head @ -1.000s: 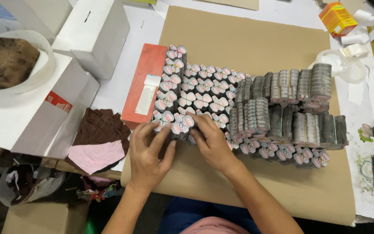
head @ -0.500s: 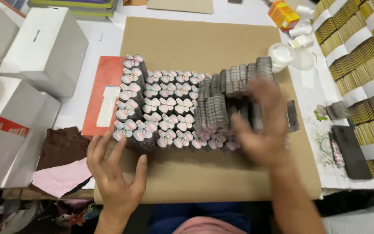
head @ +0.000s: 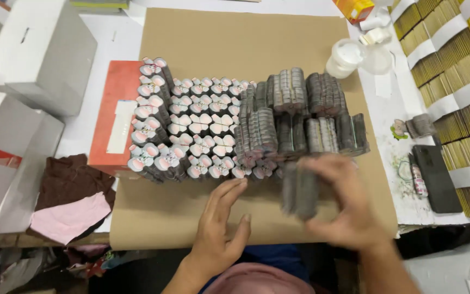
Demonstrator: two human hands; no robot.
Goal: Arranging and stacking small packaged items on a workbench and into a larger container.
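A large sheet of brown cardboard (head: 246,43) covers most of the white worktable (head: 104,38), its far half bare and its near edge overhanging the table toward the person. Across its middle stands a broad block of small die-cut pieces (head: 235,125), packed on edge in rows: the left part shows pink-and-white animal-shaped faces, the right part shows grey edges in tight bundles. A flat red box (head: 116,122) lies just beside the block's left end, partly under it. White cartons (head: 33,54) crowd the table's left side, with brown and pink cloths (head: 69,204) at the near left corner. Along the right edge run rows of yellow stacks banded in white paper (head: 458,71), and a dark phone (head: 436,177) lies near them, well apart from the block. The strip of bare cardboard between the block's front row and the near edge is the open room, and both hands are in it. The right hand (head: 349,209), blurred, is closed around a grey bundle of pieces (head: 299,190) held upright just in front of the block's right part. The left hand (head: 221,226) lies palm down with fingers loosely spread, holding nothing, its fingertips (head: 237,185) near the front row; whether they touch it cannot be told.
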